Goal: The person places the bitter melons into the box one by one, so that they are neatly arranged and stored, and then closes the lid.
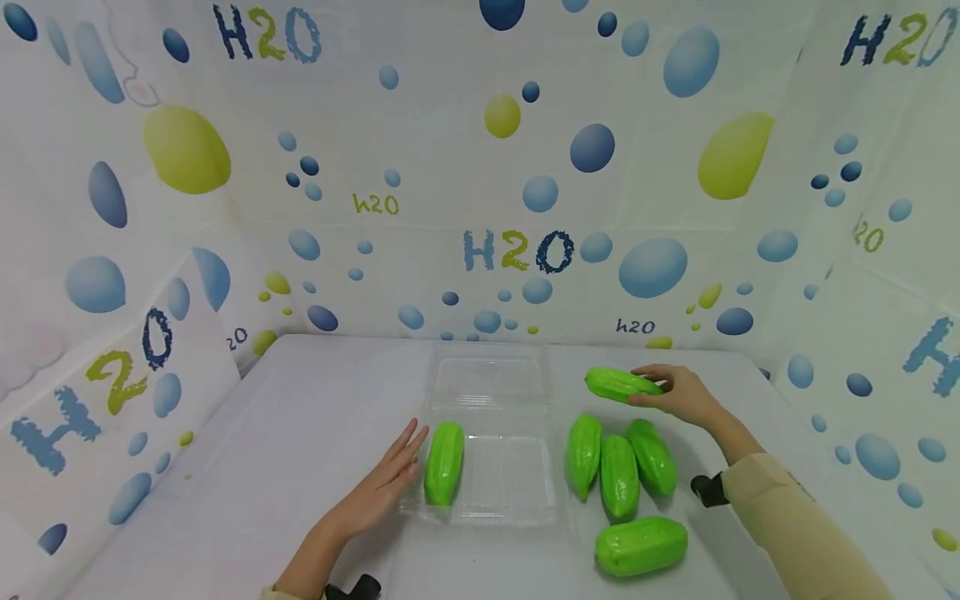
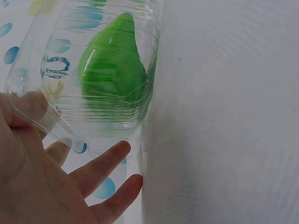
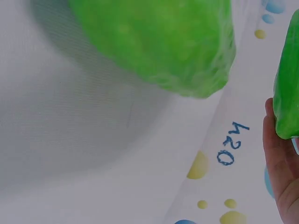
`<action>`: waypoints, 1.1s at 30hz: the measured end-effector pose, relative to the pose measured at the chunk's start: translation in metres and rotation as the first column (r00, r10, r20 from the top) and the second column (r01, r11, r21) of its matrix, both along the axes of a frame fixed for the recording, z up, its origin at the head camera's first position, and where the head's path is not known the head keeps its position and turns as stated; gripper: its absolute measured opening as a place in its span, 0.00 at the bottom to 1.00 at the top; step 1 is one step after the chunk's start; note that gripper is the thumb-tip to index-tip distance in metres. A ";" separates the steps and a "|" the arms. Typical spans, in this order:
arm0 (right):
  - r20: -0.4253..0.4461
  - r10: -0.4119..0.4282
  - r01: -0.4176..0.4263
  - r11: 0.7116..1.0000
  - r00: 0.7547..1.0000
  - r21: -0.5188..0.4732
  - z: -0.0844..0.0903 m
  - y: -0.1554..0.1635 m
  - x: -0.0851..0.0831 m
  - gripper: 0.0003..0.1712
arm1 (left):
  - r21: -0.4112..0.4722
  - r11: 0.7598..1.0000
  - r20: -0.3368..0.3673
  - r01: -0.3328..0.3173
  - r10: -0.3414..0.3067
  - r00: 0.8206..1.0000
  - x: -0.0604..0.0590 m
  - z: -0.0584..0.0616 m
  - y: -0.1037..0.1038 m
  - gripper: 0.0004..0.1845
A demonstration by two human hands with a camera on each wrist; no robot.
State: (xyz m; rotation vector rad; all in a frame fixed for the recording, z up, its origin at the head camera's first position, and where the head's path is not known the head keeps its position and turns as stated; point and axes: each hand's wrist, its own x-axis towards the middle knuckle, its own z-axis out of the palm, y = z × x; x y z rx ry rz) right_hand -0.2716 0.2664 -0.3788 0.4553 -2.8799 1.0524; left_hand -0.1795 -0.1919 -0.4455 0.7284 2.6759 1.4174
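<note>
- While the right hand [image 1: 678, 393] grips one green gourd [image 1: 621, 385] above the far right of the surface [image 1: 300, 433], that gourd lies crosswise, long axis left to right.
- Left hand [image 1: 386, 483], fingers [image 2: 100, 165] straight and released, rests against the clear tray [image 1: 517, 500].
- Another gourd [image 1: 444, 462] lies in the tray's left side, pointing away from the person.
- Four more gourds [image 1: 618, 475] lie right of the tray.

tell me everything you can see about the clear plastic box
The clear plastic box is a thin, see-through hinged clamshell with ribbed walls, lying open on the white table, lid folded away from the person. One green gourd lies in its left side. The left hand rests with straight fingers against its left rim.
</note>
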 end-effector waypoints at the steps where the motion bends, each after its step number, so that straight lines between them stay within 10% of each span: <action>1: -0.002 0.000 0.000 1.000 1.000 0.000 0.001 -0.001 0.000 0.34 | 0.002 1.000 0.000 -0.001 0.001 1.000 0.000 0.000 0.000 0.26; 33: -0.035 0.107 -0.109 0.993 0.994 -0.047 0.013 -0.049 -0.003 0.31 | 0.006 1.000 -0.005 -0.005 0.005 1.000 -0.002 -0.002 0.000 0.26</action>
